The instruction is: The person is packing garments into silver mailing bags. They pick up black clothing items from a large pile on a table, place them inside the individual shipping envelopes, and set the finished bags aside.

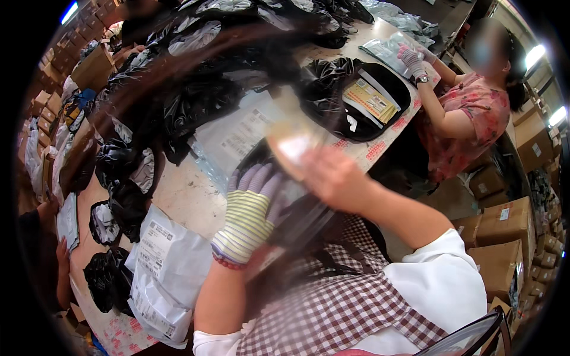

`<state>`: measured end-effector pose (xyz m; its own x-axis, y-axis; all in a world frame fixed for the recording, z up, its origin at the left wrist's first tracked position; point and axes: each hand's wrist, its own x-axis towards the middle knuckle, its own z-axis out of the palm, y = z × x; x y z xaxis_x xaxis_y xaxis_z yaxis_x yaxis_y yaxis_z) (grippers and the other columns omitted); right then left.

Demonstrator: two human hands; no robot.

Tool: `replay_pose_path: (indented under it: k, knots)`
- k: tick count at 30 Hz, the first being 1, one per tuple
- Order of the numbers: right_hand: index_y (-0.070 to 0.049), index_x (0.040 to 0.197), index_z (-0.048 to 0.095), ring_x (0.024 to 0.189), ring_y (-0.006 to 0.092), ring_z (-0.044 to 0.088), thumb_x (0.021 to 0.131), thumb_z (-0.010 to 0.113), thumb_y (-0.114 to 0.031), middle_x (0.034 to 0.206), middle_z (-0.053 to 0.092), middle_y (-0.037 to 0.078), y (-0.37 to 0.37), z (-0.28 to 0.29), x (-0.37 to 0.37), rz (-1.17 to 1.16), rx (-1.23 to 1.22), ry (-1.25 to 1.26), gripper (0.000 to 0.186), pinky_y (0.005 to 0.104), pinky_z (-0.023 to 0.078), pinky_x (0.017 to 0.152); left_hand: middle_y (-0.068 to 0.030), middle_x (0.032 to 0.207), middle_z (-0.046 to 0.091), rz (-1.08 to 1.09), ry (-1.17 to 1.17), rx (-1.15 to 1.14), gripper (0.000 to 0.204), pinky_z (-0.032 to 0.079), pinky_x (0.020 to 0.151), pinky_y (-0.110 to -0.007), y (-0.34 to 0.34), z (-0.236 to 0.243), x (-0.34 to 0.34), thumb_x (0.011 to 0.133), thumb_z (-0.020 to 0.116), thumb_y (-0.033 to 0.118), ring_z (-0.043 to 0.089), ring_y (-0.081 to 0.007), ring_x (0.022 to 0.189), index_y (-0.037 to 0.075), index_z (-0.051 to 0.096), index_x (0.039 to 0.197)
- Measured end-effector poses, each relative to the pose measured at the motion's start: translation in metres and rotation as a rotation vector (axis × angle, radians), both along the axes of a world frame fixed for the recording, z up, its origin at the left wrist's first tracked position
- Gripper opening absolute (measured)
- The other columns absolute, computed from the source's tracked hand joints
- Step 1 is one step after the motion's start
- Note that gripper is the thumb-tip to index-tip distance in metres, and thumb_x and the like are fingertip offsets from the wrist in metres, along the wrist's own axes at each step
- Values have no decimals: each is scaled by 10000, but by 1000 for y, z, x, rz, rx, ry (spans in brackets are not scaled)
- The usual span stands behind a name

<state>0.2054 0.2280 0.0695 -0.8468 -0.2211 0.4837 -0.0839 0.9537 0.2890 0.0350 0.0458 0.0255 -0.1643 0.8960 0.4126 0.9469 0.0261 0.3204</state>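
Observation:
My left hand (249, 207) wears a striped yellow and grey glove. Its fingers stretch out over a dark plastic package (297, 216), blurred at the edge of the table in front of me. My bare right hand (332, 178) is smeared by motion but closed on a flat tan piece (285, 142) with a white patch; its exact kind is too blurred to tell. Beyond my left hand lie grey mailing bags (228, 127) with printed labels, stacked on the table. A black plastic bag (205, 113) rests next to them.
A black bin (405, 89) holding yellow slips stands right of centre on the table (184, 187). White labelled parcels (157, 261) lie at the near left. Across the right corner, a gloved co-worker (466, 113) handles a grey bag (386, 53). Cardboard boxes (504, 222) are stacked on the right.

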Motion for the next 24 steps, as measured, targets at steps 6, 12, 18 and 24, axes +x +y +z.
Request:
replay_pose_path:
  k: [6,12,18,24]
  knots:
    - [-1,1109,685,981,328,692,800,681,-80,1079,685,139,-24,-39,-8,-128,-524,51,319,428,565,854,-211,1100,716,466,-269,-44,363,564,864,-488,-25,28,-6,854,794,137,698,-434,981,5,667,1167]
    - [-1,1171,695,1124,315,678,822,667,-115,1250,696,172,-45,-51,-11,-176,-327,34,368,435,523,938,-62,810,689,318,-865,258,96,542,661,-326,-24,19,-11,952,690,24,659,-164,714,11,618,1014]
    - [10,1080,721,1088,373,661,773,711,-133,1155,705,204,-67,-54,-5,-3,-350,-28,339,493,534,969,-163,1434,618,-222,-651,158,476,430,1125,-409,-8,14,21,989,655,147,595,-297,1292,26,589,1445]
    - [-12,1160,644,1205,423,657,763,829,-65,1300,661,251,-51,-40,25,48,-523,183,441,449,542,1004,-185,1496,579,-126,-192,-15,458,342,1165,-502,7,5,27,1013,541,217,526,-380,1371,32,600,1428]
